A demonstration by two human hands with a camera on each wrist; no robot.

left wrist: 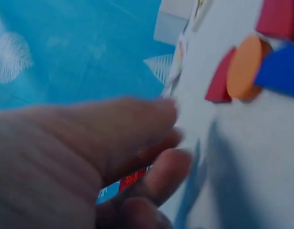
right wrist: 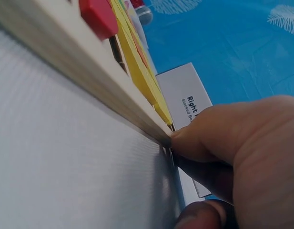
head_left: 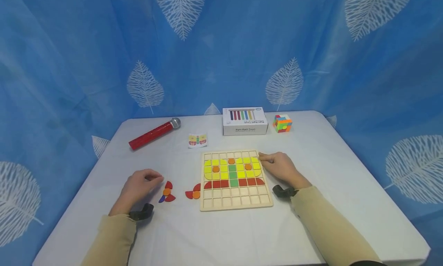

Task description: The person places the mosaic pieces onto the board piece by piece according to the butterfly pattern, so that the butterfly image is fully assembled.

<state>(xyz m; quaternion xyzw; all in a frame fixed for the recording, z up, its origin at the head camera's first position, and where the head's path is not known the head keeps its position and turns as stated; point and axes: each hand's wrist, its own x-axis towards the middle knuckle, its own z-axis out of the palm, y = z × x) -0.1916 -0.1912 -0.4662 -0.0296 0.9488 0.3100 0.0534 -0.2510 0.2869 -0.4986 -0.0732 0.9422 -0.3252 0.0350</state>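
Note:
A wooden grid board (head_left: pixel 236 201) lies flat on the table, with yellow, green, orange and dark red pieces set in its squares. At its far right corner my right hand (head_left: pixel 281 167) pinches the edge; the right wrist view shows the thumb (right wrist: pixel 192 138) against the wooden rim (right wrist: pixel 113 90). My left hand (head_left: pixel 140 184) is left of the board, just above the table, its fingers loosely bent around nothing. Beside its fingertips lie loose pieces: an orange disc (head_left: pixel 167 192), red quarter pieces (head_left: pixel 170 198) and a blue one (head_left: pixel 162 199).
Another orange disc (head_left: pixel 196 195) and red pieces (head_left: pixel 197 187) lie against the board's left side. Farther back are a red microphone (head_left: pixel 150 136), a small pattern card (head_left: pixel 197 140), a white box (head_left: pixel 245 122) and a colourful puzzle cube (head_left: pixel 282 123). A leaf-print blue curtain (head_left: pixel 221 58) surrounds the table.

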